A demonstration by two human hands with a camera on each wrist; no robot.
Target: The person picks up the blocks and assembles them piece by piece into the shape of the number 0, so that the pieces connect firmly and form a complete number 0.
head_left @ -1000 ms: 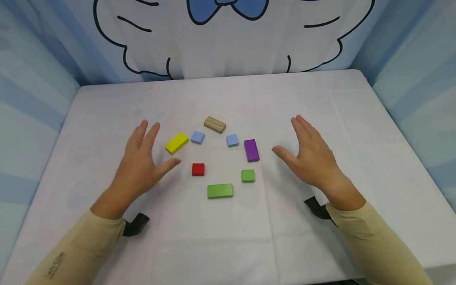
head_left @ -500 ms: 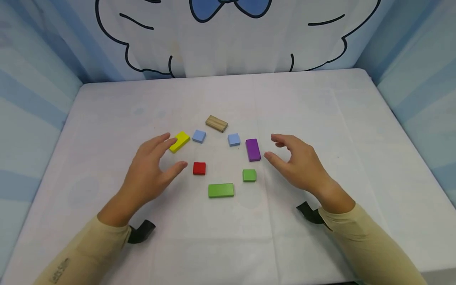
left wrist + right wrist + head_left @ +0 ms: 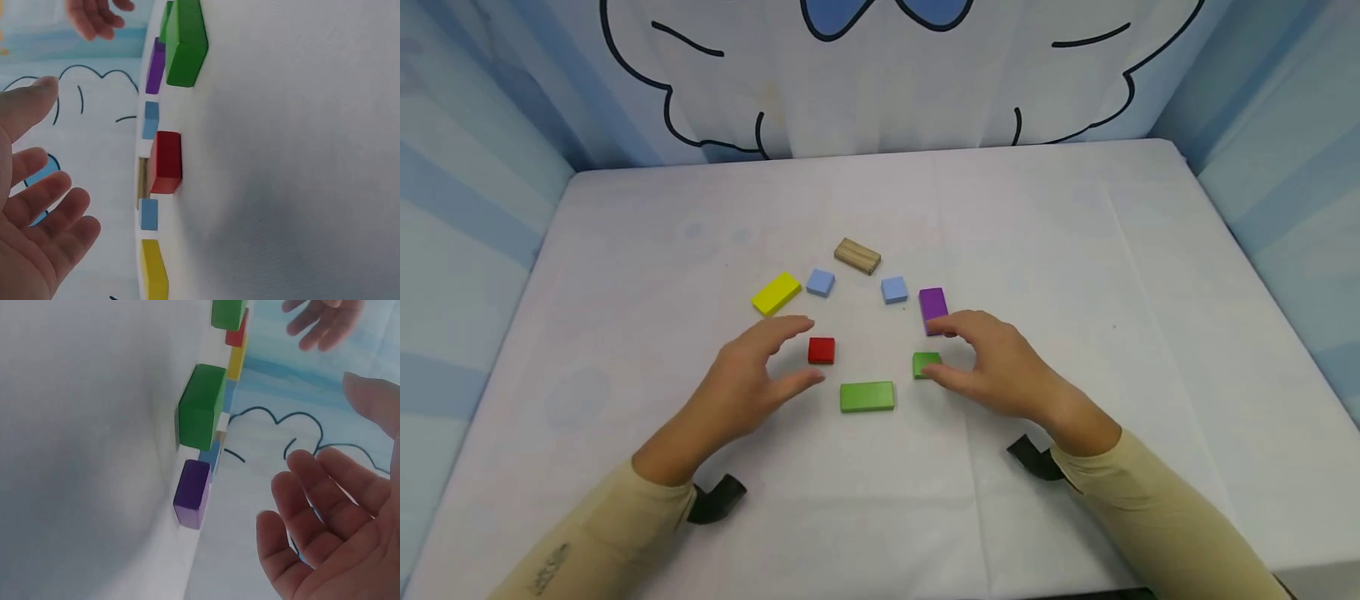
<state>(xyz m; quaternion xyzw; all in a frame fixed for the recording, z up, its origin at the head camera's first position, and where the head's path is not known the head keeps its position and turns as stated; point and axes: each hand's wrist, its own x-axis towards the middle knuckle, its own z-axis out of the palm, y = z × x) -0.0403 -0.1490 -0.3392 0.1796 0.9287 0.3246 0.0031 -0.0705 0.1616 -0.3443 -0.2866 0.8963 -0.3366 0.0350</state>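
Observation:
My left hand (image 3: 745, 383) hovers beside a small red block (image 3: 822, 351), thumb and fingers spread apart with a gap between them; the left wrist view shows the red block (image 3: 166, 162) standing free of the fingers. Above the small green block (image 3: 926, 364) and the near end of the purple block (image 3: 932, 305) hangs my right hand (image 3: 1000, 367). It holds nothing, and its fingertips cover part of both blocks in the head view. In the right wrist view its fingers are apart from the purple block (image 3: 192, 494). Between the hands lies a longer green block (image 3: 867, 397).
Farther back on the white-covered table (image 3: 1037, 217) lie a yellow block (image 3: 777, 293), two light blue blocks (image 3: 821, 282) and a wood-coloured block (image 3: 857, 256). A patterned curtain (image 3: 887, 92) borders the table's far edge.
Both hands have moved inward: the left to the red block, the right over the small green block. Thumbs and fingers have come closer together. The blocks stay in place.

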